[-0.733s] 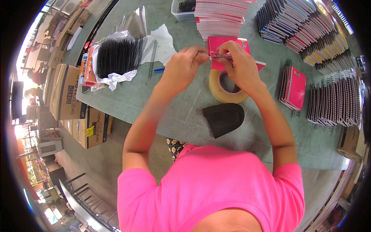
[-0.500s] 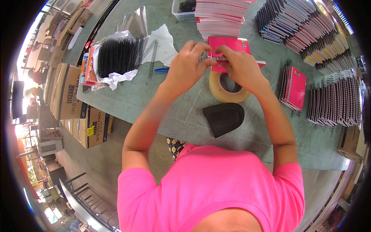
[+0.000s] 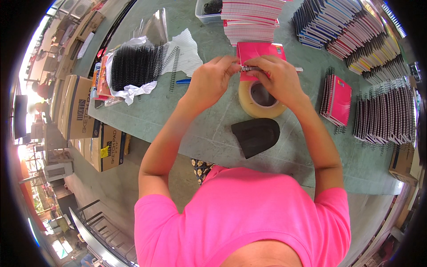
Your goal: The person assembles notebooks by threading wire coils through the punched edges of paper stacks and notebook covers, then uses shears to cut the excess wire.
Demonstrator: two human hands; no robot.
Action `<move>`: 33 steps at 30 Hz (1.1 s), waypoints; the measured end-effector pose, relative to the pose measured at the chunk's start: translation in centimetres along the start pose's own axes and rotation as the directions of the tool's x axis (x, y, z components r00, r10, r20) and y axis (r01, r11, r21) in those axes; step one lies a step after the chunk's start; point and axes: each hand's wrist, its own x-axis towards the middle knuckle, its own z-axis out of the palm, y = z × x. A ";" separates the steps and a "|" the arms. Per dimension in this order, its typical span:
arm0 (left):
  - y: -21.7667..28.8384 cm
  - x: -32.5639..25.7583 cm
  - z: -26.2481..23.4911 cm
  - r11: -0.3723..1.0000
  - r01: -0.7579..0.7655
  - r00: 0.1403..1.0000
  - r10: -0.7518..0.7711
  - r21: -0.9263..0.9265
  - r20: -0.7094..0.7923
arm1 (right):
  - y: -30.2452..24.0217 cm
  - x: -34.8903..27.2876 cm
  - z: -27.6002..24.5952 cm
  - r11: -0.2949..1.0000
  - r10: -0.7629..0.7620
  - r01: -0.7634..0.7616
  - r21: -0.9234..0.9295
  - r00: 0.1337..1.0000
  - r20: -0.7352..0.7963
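Now, hands: I'm watching left hand point(image 3: 212, 80) and right hand point(image 3: 276, 79) both pinching the spiral binding coil point(image 3: 250, 68).
Handling: probably light, springy (bends easily); gripping near both ends looks safest.

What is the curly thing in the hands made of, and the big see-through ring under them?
The spiral coil, pinched between the left hand and right hand, looks like thin dark wire, probably plastic-coated metal; too small to be sure. The tape roll looks like glossy clear plastic film, yellowish where it is wound thick, probably on a cardboard core.
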 end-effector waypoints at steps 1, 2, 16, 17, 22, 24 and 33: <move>0.8 0.1 -0.2 1.000 0.006 1.000 -0.006 -0.024 -0.017 | 0.0 0.0 0.0 1.000 0.008 -0.008 -0.005 1.000 0.003; 1.3 0.2 -0.3 0.999 0.011 0.999 -0.013 -0.047 -0.033 | 0.0 0.0 -0.1 1.000 0.016 -0.016 -0.011 1.000 0.007; 1.0 0.2 1.2 0.985 0.066 0.980 -0.094 -0.157 -0.178 | -0.7 0.1 0.3 0.996 0.081 -0.080 0.028 0.996 -0.024; 0.4 0.0 1.8 0.990 -0.128 0.935 0.102 -0.053 -0.340 | -0.8 0.4 0.3 0.996 0.085 -0.084 0.032 0.996 -0.017; 1.5 0.2 -1.2 0.887 0.387 0.913 -0.331 -0.250 0.238 | -0.4 0.0 0.1 0.997 0.083 -0.082 -0.005 0.995 0.056; 1.6 0.0 -1.0 0.916 0.337 0.936 -0.302 -0.218 0.178 | -0.4 0.0 0.2 0.996 0.085 -0.085 -0.009 0.995 0.047; -0.4 0.2 -0.5 0.966 0.083 0.996 -0.070 -0.246 0.062 | -0.2 0.4 -0.4 0.993 0.071 -0.053 -0.109 0.983 0.170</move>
